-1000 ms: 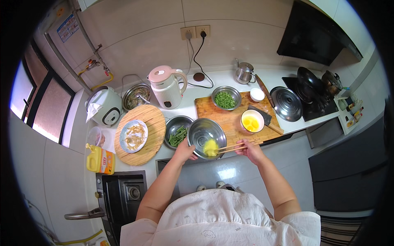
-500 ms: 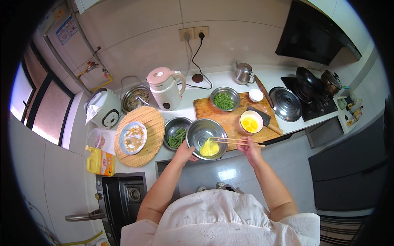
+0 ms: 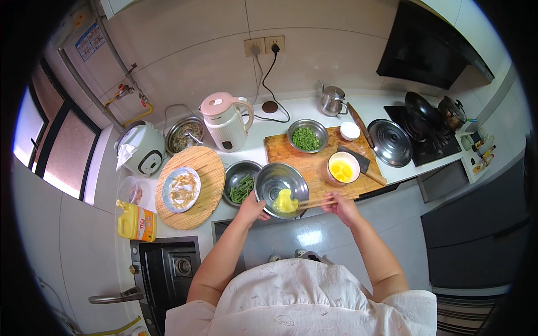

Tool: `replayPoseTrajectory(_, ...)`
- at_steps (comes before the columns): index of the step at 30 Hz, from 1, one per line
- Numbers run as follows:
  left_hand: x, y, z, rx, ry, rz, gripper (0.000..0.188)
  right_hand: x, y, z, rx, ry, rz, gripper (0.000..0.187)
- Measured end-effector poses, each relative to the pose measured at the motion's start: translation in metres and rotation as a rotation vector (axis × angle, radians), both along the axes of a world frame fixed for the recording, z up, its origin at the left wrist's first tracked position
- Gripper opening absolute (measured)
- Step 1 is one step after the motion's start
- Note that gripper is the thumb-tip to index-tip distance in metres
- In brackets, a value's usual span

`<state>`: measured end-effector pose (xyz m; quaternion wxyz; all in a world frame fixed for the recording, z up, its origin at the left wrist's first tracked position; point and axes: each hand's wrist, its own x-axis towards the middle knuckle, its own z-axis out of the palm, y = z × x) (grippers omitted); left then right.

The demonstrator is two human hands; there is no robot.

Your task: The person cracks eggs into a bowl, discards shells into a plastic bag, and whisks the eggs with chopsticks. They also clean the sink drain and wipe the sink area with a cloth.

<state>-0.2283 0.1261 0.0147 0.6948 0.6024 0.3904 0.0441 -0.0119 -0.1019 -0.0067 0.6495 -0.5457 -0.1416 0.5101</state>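
My left hand (image 3: 252,211) grips the left rim of a steel mixing bowl (image 3: 273,178), which is tilted toward me at the counter's front edge. Yellow beaten egg (image 3: 285,201) pools in the low side of the bowl. A pair of wooden chopsticks (image 3: 315,203) is pinched in my right hand (image 3: 342,208), their tips blurred in the egg. Right of the steel bowl, a pale bowl (image 3: 343,168) with egg yolks sits on the wooden cutting board (image 3: 280,147). A steel bowl of green beans (image 3: 242,185) stands just left of the mixing bowl.
On the board are a bowl of chopped greens (image 3: 306,137) and a cleaver (image 3: 364,165). A round wooden board (image 3: 210,204) carries a plate of pale strips (image 3: 181,190). The sink (image 3: 168,269) lies front left; a pot lid (image 3: 390,143) and stove (image 3: 443,145) are at right.
The chopsticks have swung lower and to the left in the egg, and my right hand has shifted slightly. The mixing bowl has moved only a little, still in my left hand.
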Motion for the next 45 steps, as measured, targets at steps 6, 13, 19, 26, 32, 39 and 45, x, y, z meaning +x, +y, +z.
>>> replayPoseTrajectory(6, 0.0, 0.001, -0.002, -0.009, -0.004, -0.006, 0.058, 0.003, 0.002, -0.003, 0.021, -0.044, -0.074, 0.035)
replayPoseTrajectory(13, 0.003, -0.002, 0.005, 0.016, 0.001, 0.001, 0.056, -0.002, 0.004, 0.001, 0.016, -0.024, -0.087, 0.035)
replayPoseTrajectory(19, 0.001, -0.001, 0.003, -0.005, 0.006, 0.011, 0.055, -0.007, 0.005, 0.004, 0.027, 0.004, -0.109, 0.034)
replayPoseTrajectory(26, -0.001, -0.001, -0.002, -0.001, -0.019, 0.026, 0.056, -0.012, 0.001, 0.011, -0.003, 0.015, -0.09, 0.037)
replayPoseTrajectory(32, -0.001, -0.002, -0.002, 0.014, -0.022, 0.032, 0.054, -0.013, 0.0, 0.007, 0.023, 0.015, -0.054, 0.037)
replayPoseTrajectory(39, -0.002, -0.004, 0.0, 0.002, -0.023, 0.034, 0.052, -0.017, 0.002, 0.006, 0.029, 0.066, 0.01, 0.037)
replayPoseTrajectory(45, -0.003, -0.005, 0.006, 0.01, -0.016, 0.018, 0.052, -0.015, 0.002, 0.004, 0.051, 0.037, -0.017, 0.035)
